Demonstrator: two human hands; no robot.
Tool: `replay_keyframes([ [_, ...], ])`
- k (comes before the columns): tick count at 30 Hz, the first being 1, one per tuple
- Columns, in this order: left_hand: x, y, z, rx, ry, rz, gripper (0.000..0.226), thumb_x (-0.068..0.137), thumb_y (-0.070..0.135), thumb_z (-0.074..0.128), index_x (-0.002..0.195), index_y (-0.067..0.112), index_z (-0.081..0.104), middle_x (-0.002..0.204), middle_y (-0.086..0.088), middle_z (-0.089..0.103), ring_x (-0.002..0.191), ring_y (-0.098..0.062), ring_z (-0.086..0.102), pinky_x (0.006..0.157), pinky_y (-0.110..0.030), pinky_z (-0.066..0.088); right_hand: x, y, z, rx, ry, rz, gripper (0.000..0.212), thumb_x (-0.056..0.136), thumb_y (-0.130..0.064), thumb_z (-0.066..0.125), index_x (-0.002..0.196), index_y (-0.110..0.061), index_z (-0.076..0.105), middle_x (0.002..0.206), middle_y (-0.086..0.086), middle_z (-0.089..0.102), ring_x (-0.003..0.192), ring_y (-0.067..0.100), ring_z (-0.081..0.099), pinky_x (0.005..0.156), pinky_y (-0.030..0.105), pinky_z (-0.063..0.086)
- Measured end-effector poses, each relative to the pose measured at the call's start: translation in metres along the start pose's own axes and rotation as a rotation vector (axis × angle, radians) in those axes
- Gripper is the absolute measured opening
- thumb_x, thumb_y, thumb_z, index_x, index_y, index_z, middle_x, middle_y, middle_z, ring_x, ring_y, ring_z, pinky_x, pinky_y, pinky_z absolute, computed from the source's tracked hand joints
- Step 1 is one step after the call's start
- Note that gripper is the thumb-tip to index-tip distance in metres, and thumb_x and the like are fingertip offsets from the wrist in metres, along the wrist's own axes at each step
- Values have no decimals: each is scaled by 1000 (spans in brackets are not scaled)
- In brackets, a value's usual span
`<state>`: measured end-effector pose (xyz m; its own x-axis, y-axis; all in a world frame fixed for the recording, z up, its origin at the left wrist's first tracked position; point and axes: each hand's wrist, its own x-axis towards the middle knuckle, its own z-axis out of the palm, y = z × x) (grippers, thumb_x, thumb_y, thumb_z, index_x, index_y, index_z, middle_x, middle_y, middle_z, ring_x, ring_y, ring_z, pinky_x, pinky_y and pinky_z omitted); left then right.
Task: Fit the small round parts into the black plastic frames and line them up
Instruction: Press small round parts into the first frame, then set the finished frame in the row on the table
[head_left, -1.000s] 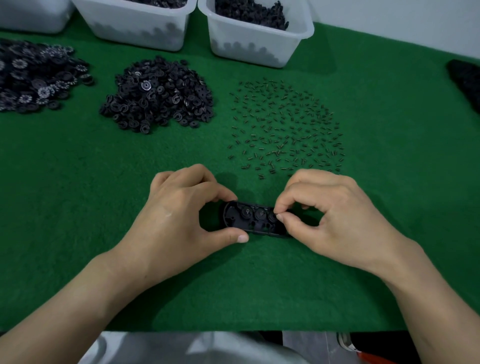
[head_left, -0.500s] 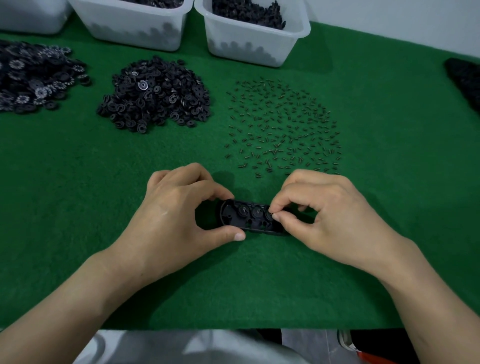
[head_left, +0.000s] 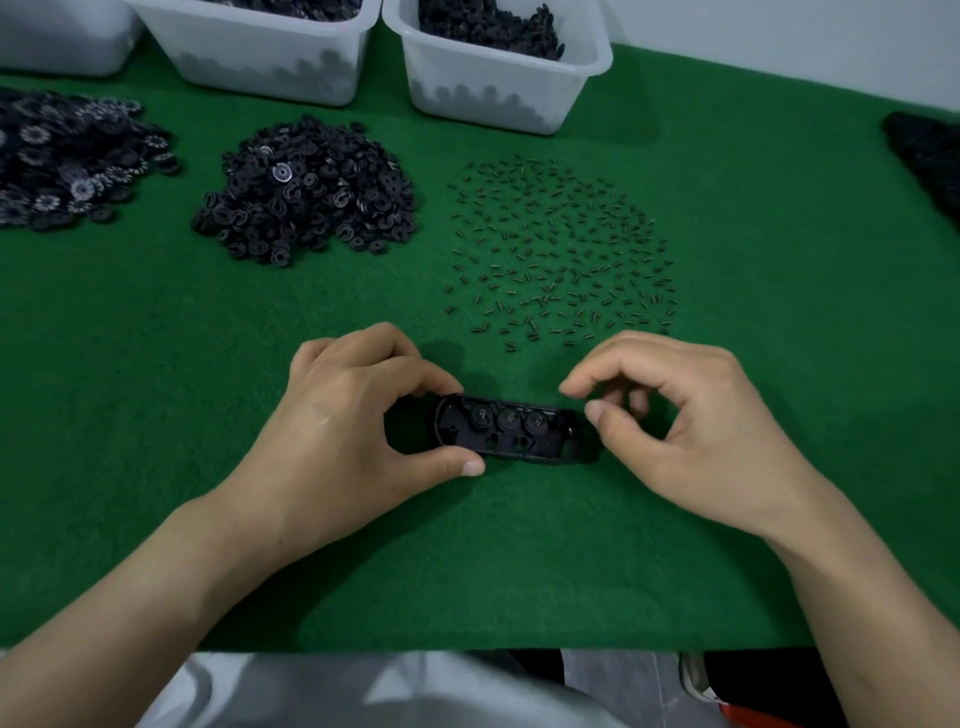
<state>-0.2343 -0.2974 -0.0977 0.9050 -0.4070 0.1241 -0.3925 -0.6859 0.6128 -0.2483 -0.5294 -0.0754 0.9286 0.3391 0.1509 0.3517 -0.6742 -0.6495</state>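
Left hand (head_left: 332, 431) thumb and forefinger clamped on black frame (head_left: 543, 446) left end, mid-surface toward near edge. Three round parts (head_left: 506, 419) seated. Right hand (head_left: 691, 436) fingers curled, blurred; can't tell if pinching anything.

Bright, even light from above, no glare. Soft diffuse shadows fall on the tabletop (head_left: 156, 415). Right hand (head_left: 691, 431) fingertips (head_left: 574, 387) are motion-blurred. Wide-angle bowing toward the edges; centre is sharp.
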Motion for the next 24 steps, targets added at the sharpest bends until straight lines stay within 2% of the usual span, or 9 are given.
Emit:
replay_keyframes([
  [2, 0, 0, 0, 13, -1, 2, 51, 57, 68, 65, 91, 31, 66, 86, 11, 51, 88, -2, 47, 86, -29, 29, -3, 0, -1, -19, -36, 0, 8, 75, -25, 68, 81, -20, 65, 83, -9, 62, 72, 10, 55, 61, 14, 39],
  [4, -1, 1, 0, 19, -1, -3, 51, 56, 67, 65, 92, 30, 66, 86, 11, 52, 87, -2, 47, 86, -30, 30, -7, -1, 3, -70, -88, -12, 20, 71, -36, 74, 79, -21, 64, 86, -9, 60, 76, 10, 55, 65, 12, 37],
  [8, 0, 5, -3, 17, -9, -9, 50, 57, 63, 59, 93, 29, 67, 86, 13, 52, 84, 0, 49, 81, -24, 34, -9, -4, 8, -92, -77, -34, 13, 73, -30, 72, 79, -21, 65, 89, -8, 56, 82, 13, 57, 70, 32, 49],
  [10, 3, 9, -5, -5, -7, -15, 54, 58, 61, 59, 98, 25, 69, 84, 14, 54, 76, 0, 51, 71, -11, 38, -8, -4, 7, -104, -64, -52, 12, 75, -32, 67, 79, -21, 66, 89, -7, 56, 80, 13, 57, 69, 31, 49],
  [12, 10, 14, -7, -28, 9, -34, 59, 59, 59, 59, 105, 23, 68, 82, 15, 56, 74, 0, 51, 67, -7, 40, -4, -1, 2, -111, -38, -60, 13, 76, -33, 64, 81, -21, 67, 89, -6, 56, 79, 11, 56, 67, 29, 49],
  [14, 23, 20, -8, -68, 25, -61, 56, 62, 52, 63, 110, 23, 66, 81, 13, 58, 73, -3, 54, 70, -12, 43, 3, 6, -7, -120, 10, -52, 11, 77, -30, 65, 82, -21, 68, 90, -5, 57, 79, 11, 56, 67, 28, 49],
  [18, 73, 32, -4, -289, 18, -105, 47, 75, 20, 72, 119, 22, 57, 92, 13, 63, 79, 1, 60, 76, -12, 48, 27, 36, -36, -162, 167, -3, 2, 77, -16, 70, 78, -18, 69, 91, -1, 58, 78, 10, 55, 71, 29, 49],
  [21, 126, 43, 4, -483, -70, -128, 36, 84, 14, 63, 118, 21, 53, 106, 13, 61, 89, 4, 61, 77, -12, 50, 57, 70, -62, -202, 285, 45, 5, 77, -9, 70, 76, -13, 69, 92, 2, 60, 74, 5, 54, 73, 23, 46],
  [24, 186, 55, 22, -605, -114, -187, 32, 87, 16, 60, 116, 22, 49, 115, 5, 57, 98, -2, 58, 73, -15, 47, 94, 108, -85, -214, 423, 73, 8, 76, -1, 70, 74, -8, 68, 90, 6, 62, 69, 8, 53, 73, 18, 45],
])
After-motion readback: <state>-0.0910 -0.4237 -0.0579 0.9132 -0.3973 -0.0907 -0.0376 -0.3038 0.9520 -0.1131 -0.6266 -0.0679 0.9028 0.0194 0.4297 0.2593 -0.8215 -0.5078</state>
